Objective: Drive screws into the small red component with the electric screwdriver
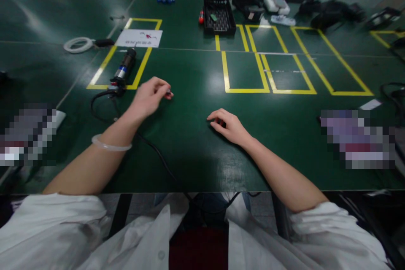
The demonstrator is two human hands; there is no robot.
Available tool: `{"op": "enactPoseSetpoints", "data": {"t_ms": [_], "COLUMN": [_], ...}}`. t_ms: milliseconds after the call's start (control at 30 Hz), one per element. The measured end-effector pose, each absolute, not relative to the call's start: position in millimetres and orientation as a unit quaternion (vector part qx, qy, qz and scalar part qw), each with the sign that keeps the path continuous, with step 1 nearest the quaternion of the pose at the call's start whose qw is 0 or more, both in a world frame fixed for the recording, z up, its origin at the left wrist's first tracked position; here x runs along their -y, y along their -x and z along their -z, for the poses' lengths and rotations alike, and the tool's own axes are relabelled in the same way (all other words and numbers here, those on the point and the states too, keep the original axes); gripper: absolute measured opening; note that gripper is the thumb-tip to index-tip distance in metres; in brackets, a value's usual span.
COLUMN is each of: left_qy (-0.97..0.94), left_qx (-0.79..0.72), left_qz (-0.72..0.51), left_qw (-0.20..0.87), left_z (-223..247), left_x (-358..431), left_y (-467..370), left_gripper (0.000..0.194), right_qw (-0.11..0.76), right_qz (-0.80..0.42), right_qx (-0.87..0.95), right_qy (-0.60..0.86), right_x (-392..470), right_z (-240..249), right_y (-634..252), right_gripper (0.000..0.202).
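My left hand (152, 95) hovers over the green table left of centre, thumb and fingers pinched together. A tiny dark, shiny bit shows at its fingertips, too small to name. To the right, my right hand (229, 126) is low over the table with loosely bent fingers; a gap shows between thumb and fingers, and nothing is seen in it. Beyond my left wrist lies a black and silver electric screwdriver (124, 67) with a blue band, its bit pointing away from me. Its black cable (158, 152) runs under my left forearm and off the table's front edge.
Yellow tape frames (247, 90) mark the table. A printed sheet (139, 38) and a coiled white tube (77, 45) lie far left. At the back stands a black crate (219, 17) holding a green piece, beside a red object (201, 17). Blurred-out screens (357, 137) flank both sides.
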State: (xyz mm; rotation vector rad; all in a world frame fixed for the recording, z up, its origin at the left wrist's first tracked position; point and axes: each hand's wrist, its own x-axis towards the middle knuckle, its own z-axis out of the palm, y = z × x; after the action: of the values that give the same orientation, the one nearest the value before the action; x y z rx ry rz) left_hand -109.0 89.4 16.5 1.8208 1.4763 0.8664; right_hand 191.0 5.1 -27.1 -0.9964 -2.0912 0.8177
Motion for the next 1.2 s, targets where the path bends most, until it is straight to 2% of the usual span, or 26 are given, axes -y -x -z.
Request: {"op": "enactPoseSetpoints", "data": {"t_ms": [133, 233, 300, 433, 600, 867, 1200], "left_qy": [-0.729, -0.751, -0.766, -0.775, -0.799, -0.853, -0.851], "left_qx": [-0.437, -0.372, -0.341, -0.333, -0.329, -0.301, -0.324], "left_qz": [-0.281, -0.244, -0.231, -0.237, -0.285, -0.285, -0.275], "left_qw": [0.447, 0.488, 0.494, 0.483, 0.416, 0.317, 0.308], "left_z": [-13, -7, -3, 4, 6, 6, 5], "left_x": [-52, -34, -28, -26, -25, -21, -21], "left_y": [47, 27, 22, 23, 28, 28, 29], "left_gripper": [0.031, 0.048, 0.056, 0.055, 0.049, 0.046, 0.045], "right_qw": [0.35, 0.371, 0.373, 0.371, 0.378, 0.382, 0.422], "right_qz": [-0.337, -0.385, -0.396, -0.378, -0.362, -0.344, -0.401], "right_qx": [0.784, 0.758, 0.756, 0.762, 0.754, 0.761, 0.719], "right_qy": [0.387, 0.374, 0.364, 0.373, 0.396, 0.395, 0.38], "right_x": [-5, -5, -5, -4, -3, -5, -5], "right_z": [29, 32, 32, 27, 26, 30, 31], "right_y": [-191, -188, -187, -185, -186, -187, -186], "right_gripper": [0.02, 0.033, 0.029, 0.013, 0.014, 0.014, 0.017]}}
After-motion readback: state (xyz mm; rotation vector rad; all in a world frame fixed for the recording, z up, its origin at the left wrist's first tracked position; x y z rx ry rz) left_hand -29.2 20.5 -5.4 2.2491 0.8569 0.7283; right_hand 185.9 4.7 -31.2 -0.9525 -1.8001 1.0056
